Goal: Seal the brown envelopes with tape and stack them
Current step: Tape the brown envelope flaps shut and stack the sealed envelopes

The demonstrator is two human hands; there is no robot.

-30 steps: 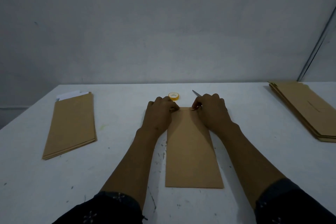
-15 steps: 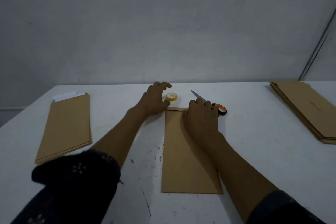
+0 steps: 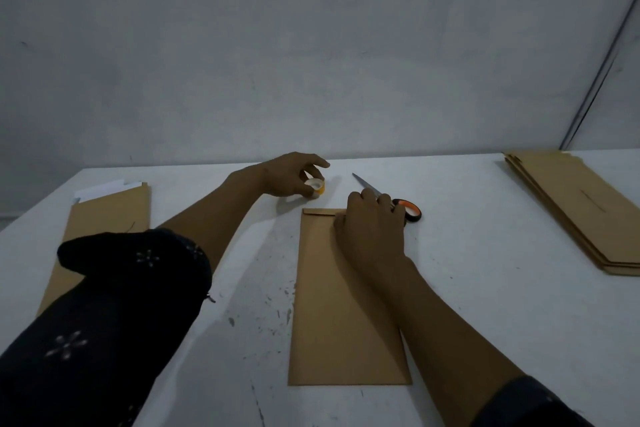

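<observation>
A brown envelope (image 3: 332, 308) lies lengthwise on the white table (image 3: 485, 305), its folded flap at the far end. My right hand (image 3: 372, 232) presses flat on the flap's right part, fingers reaching the far edge. My left hand (image 3: 294, 177) grips a small yellow tape roll (image 3: 316, 186) just beyond the envelope's far left corner, tilting it off the table. Scissors (image 3: 398, 204) with orange and black handles lie beyond my right hand, partly hidden by its fingers.
A stack of brown envelopes (image 3: 581, 208) lies at the right edge of the table. Another brown stack (image 3: 104, 218) with white paper (image 3: 100, 189) sticking out at its far end lies at the left, partly hidden by my left sleeve. A grey wall stands behind.
My left hand left the envelope flap, reached to the tape roll and now grips it. My right hand stayed pressing the flap, uncovering the scissors behind it.
</observation>
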